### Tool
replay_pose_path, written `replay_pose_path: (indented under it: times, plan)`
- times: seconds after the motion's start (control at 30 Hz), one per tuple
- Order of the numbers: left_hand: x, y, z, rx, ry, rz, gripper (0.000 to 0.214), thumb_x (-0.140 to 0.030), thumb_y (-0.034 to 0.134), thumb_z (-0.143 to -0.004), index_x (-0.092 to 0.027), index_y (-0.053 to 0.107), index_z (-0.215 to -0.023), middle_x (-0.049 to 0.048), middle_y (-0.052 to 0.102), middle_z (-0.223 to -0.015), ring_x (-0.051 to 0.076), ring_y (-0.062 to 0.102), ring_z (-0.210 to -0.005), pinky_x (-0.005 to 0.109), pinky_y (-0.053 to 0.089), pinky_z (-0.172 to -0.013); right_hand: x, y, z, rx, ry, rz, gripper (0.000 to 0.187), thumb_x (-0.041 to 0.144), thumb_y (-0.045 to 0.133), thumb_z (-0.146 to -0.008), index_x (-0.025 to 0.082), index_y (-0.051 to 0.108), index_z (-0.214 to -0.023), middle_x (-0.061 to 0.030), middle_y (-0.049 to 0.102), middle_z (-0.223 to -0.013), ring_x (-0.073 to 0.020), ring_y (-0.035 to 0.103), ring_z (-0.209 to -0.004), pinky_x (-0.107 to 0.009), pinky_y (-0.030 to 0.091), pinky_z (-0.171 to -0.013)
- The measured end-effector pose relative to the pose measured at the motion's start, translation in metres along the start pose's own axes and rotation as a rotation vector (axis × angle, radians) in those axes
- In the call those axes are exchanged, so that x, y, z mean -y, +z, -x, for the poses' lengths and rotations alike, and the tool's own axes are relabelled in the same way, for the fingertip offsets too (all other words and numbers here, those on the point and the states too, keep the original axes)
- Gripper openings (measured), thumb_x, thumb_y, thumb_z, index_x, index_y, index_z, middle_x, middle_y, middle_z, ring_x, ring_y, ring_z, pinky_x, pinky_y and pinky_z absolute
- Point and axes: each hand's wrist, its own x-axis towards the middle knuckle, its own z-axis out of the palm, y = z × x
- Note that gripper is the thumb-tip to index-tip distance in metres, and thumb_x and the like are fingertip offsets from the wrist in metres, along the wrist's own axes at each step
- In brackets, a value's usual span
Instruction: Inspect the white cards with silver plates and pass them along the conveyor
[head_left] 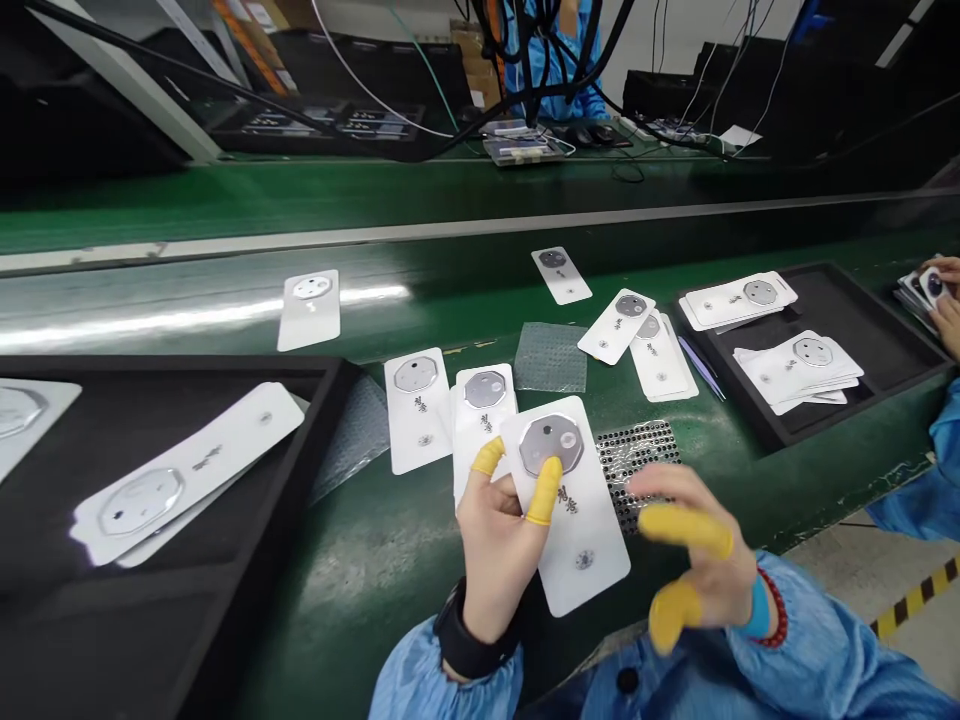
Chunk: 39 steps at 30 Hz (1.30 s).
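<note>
My left hand (501, 540), with yellow finger cots, is closed on a white phone back cover (592, 540). Its thumb presses near the grey octagonal camera area at the cover's upper end. My right hand (705, 560), smeared by motion, is to the right of this cover with its yellow-tipped thumb and fingers apart; nothing shows between them. Beyond its fingertips lies a clear sheet of small black rings (637, 455). Two more white covers lie to the left of the held one, a near cover (485, 390) partly hidden by my left hand and a farther cover (418, 410).
A black tray (330, 400) with white covers stands at left; another black tray (892, 330) holds stacked covers at right. Tweezers (703, 368), a clear dotted sheet (551, 357) and loose covers (616, 326) lie on the green bench. A co-worker's hand (949, 310) is at far right.
</note>
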Motion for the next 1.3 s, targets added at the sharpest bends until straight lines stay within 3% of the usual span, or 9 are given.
replay_pose_path:
  times: [0.2,0.3,0.43,0.7,0.8,0.93,1.07,1.2,1.3]
  plan:
    - [-0.001,-0.001,0.002,-0.171,0.098,-0.015,0.049,-0.026,0.084,-0.06,-0.016,0.055,-0.099,0.0004,0.074,-0.062,0.016,0.068,-0.048,0.021,0.053,-0.048,-0.034,-0.034,0.009,0.046,0.275,0.222,0.026,0.018,0.06,-0.091,0.024,0.064,-0.115,-0.0099,0.063,-0.116,-0.0225,0.062,-0.108,-0.042,0.053,-0.093]
    - [-0.004,-0.001,-0.001,-0.096,-0.014,0.013,0.058,-0.03,0.084,-0.062,-0.013,0.056,-0.11,0.0029,0.077,-0.068,0.017,0.071,-0.057,0.02,0.055,-0.052,-0.045,-0.033,0.019,0.171,0.33,0.26,0.02,0.019,0.058,-0.092,0.021,0.066,-0.111,-0.0103,0.064,-0.115,-0.0216,0.062,-0.107,-0.04,0.055,-0.091]
    - [-0.006,-0.004,-0.004,-0.054,-0.084,0.02,0.072,-0.03,0.086,-0.059,-0.012,0.055,-0.12,0.0048,0.078,-0.074,0.018,0.074,-0.066,0.021,0.058,-0.057,-0.055,-0.025,0.025,0.246,0.329,0.315,0.021,0.023,0.057,-0.093,0.021,0.066,-0.112,-0.0115,0.062,-0.12,-0.0234,0.061,-0.111,-0.043,0.054,-0.096]
    - [0.003,-0.008,-0.006,-0.178,0.094,-0.112,0.078,-0.029,0.082,-0.06,-0.007,0.05,-0.127,0.0031,0.073,-0.061,0.019,0.069,-0.052,0.024,0.055,-0.049,-0.072,-0.015,0.028,0.293,0.245,0.425,0.023,0.02,0.059,-0.091,0.021,0.066,-0.113,-0.0138,0.062,-0.122,-0.0285,0.056,-0.117,-0.05,0.056,-0.093]
    - [0.008,-0.011,-0.012,-0.122,0.204,-0.211,0.072,-0.032,0.07,-0.074,-0.012,0.043,-0.137,0.0081,0.076,-0.084,0.023,0.073,-0.077,0.031,0.058,-0.065,-0.073,-0.017,0.023,0.236,0.193,0.373,0.018,0.016,0.058,-0.092,0.021,0.068,-0.106,-0.0117,0.066,-0.11,-0.0254,0.06,-0.109,-0.045,0.059,-0.087]
    - [0.018,-0.011,-0.012,0.112,0.149,-0.46,0.035,-0.041,0.057,-0.082,-0.014,0.074,-0.097,0.0128,0.077,-0.095,0.03,0.071,-0.09,0.04,0.056,-0.077,-0.055,-0.033,0.006,0.118,0.118,0.316,0.025,0.014,0.06,-0.09,0.023,0.065,-0.113,-0.0099,0.066,-0.111,-0.0237,0.059,-0.109,-0.045,0.056,-0.09]
    - [0.021,0.005,0.002,0.462,0.011,-0.197,0.034,-0.046,0.063,-0.078,-0.016,0.078,-0.084,0.0096,0.078,-0.085,0.028,0.07,-0.084,0.036,0.055,-0.078,-0.035,-0.042,-0.009,0.157,0.015,0.307,0.028,0.013,0.063,-0.089,0.021,0.063,-0.116,-0.0112,0.065,-0.112,-0.0238,0.057,-0.11,-0.046,0.053,-0.093]
    - [0.023,0.019,0.013,0.517,-0.074,-0.055,0.024,-0.04,0.072,-0.074,-0.017,0.076,-0.078,0.0049,0.075,-0.075,0.02,0.065,-0.066,0.029,0.054,-0.067,-0.031,-0.037,-0.016,0.363,0.119,0.156,0.026,0.015,0.059,-0.091,0.017,0.063,-0.117,-0.0135,0.062,-0.117,-0.0217,0.058,-0.11,-0.04,0.054,-0.092]
    - [0.025,0.019,0.012,0.509,-0.1,-0.035,0.019,-0.036,0.072,-0.073,-0.016,0.074,-0.073,0.0025,0.071,-0.068,0.016,0.059,-0.061,0.026,0.051,-0.065,-0.031,-0.03,-0.017,0.344,0.227,0.032,0.019,0.016,0.059,-0.092,0.016,0.065,-0.11,-0.0105,0.064,-0.109,-0.0168,0.064,-0.099,-0.032,0.057,-0.086]
